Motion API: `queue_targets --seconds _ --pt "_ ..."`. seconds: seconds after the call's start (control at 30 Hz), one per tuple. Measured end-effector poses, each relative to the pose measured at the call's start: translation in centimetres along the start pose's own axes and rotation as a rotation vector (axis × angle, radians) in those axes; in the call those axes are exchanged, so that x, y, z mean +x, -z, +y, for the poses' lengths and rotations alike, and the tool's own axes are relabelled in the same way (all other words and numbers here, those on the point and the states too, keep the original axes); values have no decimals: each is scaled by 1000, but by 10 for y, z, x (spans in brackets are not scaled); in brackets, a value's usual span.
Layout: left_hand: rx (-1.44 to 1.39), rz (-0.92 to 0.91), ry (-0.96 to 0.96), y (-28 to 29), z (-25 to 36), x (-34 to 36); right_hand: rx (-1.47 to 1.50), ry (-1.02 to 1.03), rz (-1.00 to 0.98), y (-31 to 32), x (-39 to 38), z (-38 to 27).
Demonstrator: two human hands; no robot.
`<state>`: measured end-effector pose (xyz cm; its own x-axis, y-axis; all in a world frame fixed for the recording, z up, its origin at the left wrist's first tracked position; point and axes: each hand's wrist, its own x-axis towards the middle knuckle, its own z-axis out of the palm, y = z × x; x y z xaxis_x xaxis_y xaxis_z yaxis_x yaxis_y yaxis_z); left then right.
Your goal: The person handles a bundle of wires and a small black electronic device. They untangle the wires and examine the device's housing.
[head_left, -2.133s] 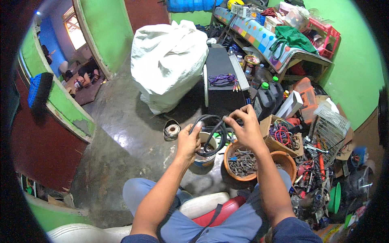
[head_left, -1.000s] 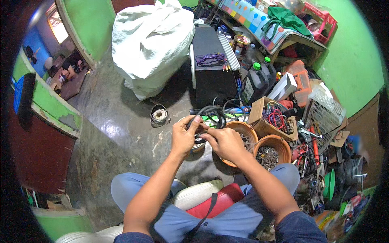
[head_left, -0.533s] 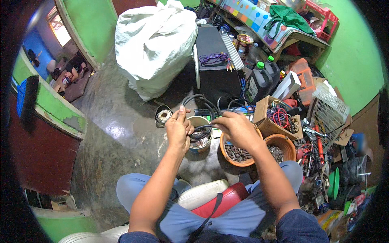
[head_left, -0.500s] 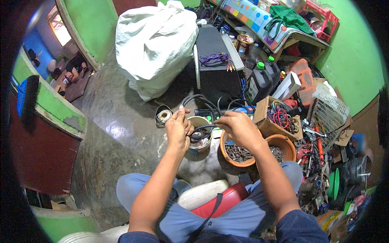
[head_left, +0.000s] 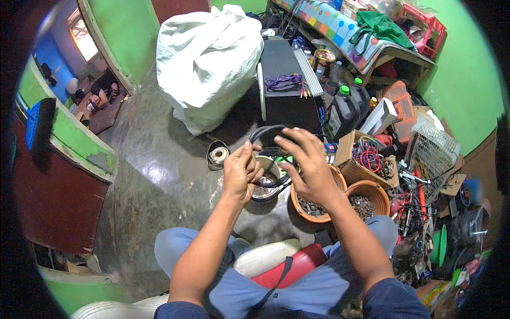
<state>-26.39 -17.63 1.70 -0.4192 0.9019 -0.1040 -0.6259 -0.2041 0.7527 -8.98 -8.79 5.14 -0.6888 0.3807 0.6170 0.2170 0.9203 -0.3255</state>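
Near the frame's centre, the left hand pinches a looped black cable between thumb and fingers; the right hand has its fingers spread beside the loops, and whether they touch I cannot tell. Beneath, 1 pail holds unclear scraps. To its right, 2 orange pots hold small dark pieces. Beyond, right of centre, 1 cardboard box holds coloured wires, below 2 black jugs with 2 green caps. Upper centre: 1 white sack.
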Motion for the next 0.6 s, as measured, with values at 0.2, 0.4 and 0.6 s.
queue_targets --seconds 0.2,0.4,0.6 --pt "-186 6 -15 8 4 5 214 -512 14 -6 -11 19" --pt "-137 113 -30 11 10 9 504 -803 -316 -5 -14 42" --pt "194 242 -141 7 16 9 446 -770 11 14 0 41"
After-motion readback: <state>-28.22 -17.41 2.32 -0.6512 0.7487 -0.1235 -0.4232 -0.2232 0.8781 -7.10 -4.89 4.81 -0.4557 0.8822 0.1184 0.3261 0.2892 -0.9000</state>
